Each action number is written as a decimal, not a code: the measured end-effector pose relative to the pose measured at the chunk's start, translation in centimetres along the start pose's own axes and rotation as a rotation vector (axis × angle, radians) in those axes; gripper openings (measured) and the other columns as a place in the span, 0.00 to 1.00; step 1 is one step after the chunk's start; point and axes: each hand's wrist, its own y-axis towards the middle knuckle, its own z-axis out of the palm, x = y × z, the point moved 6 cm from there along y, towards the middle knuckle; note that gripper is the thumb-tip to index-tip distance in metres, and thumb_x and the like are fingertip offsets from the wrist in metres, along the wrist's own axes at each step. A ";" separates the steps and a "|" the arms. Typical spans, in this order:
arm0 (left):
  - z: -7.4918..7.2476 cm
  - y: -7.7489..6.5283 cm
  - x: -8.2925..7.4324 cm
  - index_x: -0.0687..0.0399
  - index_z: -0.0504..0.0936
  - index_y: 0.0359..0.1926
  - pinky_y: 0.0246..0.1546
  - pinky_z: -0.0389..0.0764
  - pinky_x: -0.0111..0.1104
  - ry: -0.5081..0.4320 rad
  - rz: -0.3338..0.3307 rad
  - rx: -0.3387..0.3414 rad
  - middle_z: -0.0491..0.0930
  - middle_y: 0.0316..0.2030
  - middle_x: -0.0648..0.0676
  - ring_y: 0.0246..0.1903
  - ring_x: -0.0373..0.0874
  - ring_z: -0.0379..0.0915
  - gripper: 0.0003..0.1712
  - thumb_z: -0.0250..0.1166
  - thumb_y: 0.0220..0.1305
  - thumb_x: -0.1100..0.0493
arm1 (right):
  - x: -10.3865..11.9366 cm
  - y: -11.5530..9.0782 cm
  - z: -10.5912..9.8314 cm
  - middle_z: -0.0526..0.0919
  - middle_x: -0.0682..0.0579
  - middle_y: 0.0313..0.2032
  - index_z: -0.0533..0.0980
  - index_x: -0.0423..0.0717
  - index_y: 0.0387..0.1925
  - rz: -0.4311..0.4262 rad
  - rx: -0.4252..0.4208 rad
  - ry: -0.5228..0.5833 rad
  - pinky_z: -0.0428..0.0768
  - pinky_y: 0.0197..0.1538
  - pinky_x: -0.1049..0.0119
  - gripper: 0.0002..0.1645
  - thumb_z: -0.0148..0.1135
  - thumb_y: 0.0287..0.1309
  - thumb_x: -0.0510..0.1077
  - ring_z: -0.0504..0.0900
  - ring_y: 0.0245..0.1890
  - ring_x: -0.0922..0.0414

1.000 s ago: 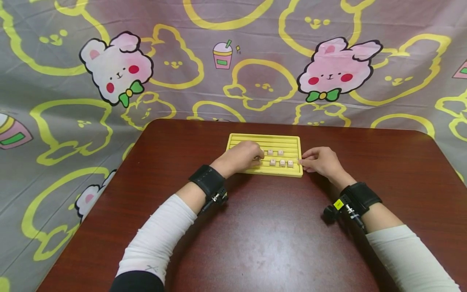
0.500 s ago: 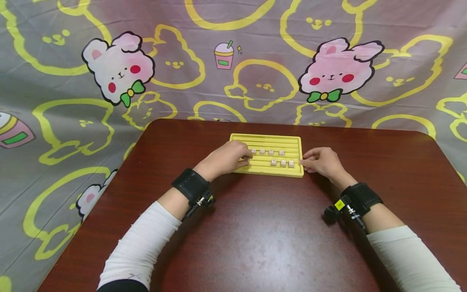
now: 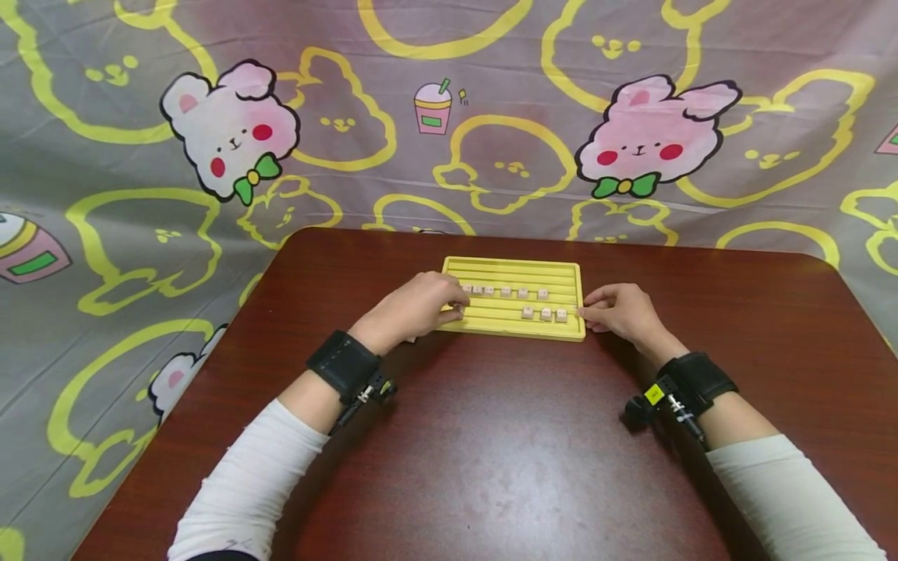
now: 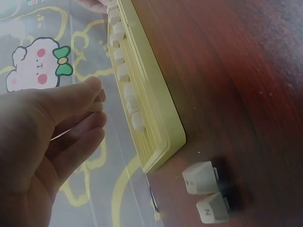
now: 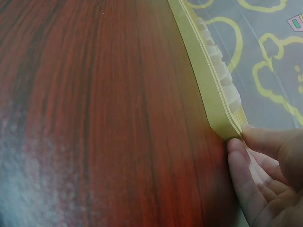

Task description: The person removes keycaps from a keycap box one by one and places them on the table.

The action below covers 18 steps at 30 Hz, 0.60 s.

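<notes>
A yellow ridged tray (image 3: 512, 269) lies flat on the table, with several pale keycaps (image 3: 522, 294) standing in two of its rows. Over the tray's left end, my left hand (image 3: 419, 305) pinches a small keycap (image 4: 96, 106) between thumb and fingertips, best seen in the left wrist view; its legend is hidden. My right hand (image 3: 620, 312) grips the tray's right edge near the front corner, thumb on the rim and fingers against the outer wall. In the left wrist view, a keycap marked Z (image 4: 213, 208) and another keycap (image 4: 200, 178) lie on the table beside the tray.
The dark reddish wooden table (image 3: 484, 436) extends around the tray, with a bright light reflection in its front part. Behind it hangs a grey cloth (image 3: 505, 47) printed with rabbits and yellow outlines. A black strap with a camera is on each wrist.
My left hand has moved left along the tray, uncovering more keycaps in the upper occupied row. A pale bit on the table now shows beneath it. My right hand stays at the tray's edge.
</notes>
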 end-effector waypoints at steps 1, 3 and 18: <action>0.0 -0.1 0.0 0.53 0.87 0.35 0.36 0.79 0.31 0.003 0.001 -0.001 0.81 0.31 0.47 0.34 0.40 0.78 0.02 0.70 0.61 0.62 | 0.0 0.0 0.0 0.87 0.38 0.42 0.77 0.32 0.51 0.000 0.001 0.001 0.86 0.36 0.67 0.22 0.68 0.60 0.43 0.84 0.29 0.62; -0.2 -0.4 -0.1 0.53 0.88 0.36 0.38 0.80 0.32 0.005 0.003 -0.002 0.82 0.32 0.47 0.36 0.40 0.79 0.03 0.70 0.61 0.62 | 0.0 0.0 0.0 0.87 0.38 0.42 0.77 0.32 0.50 0.003 0.004 0.003 0.86 0.36 0.67 0.22 0.68 0.60 0.43 0.84 0.29 0.62; -0.4 -2.6 -0.3 0.54 0.88 0.35 0.37 0.80 0.33 0.034 0.010 -0.002 0.83 0.33 0.49 0.35 0.43 0.81 0.03 0.72 0.58 0.63 | 0.0 0.0 0.0 0.87 0.38 0.42 0.77 0.32 0.50 0.003 0.002 -0.003 0.86 0.36 0.67 0.21 0.68 0.61 0.43 0.84 0.29 0.63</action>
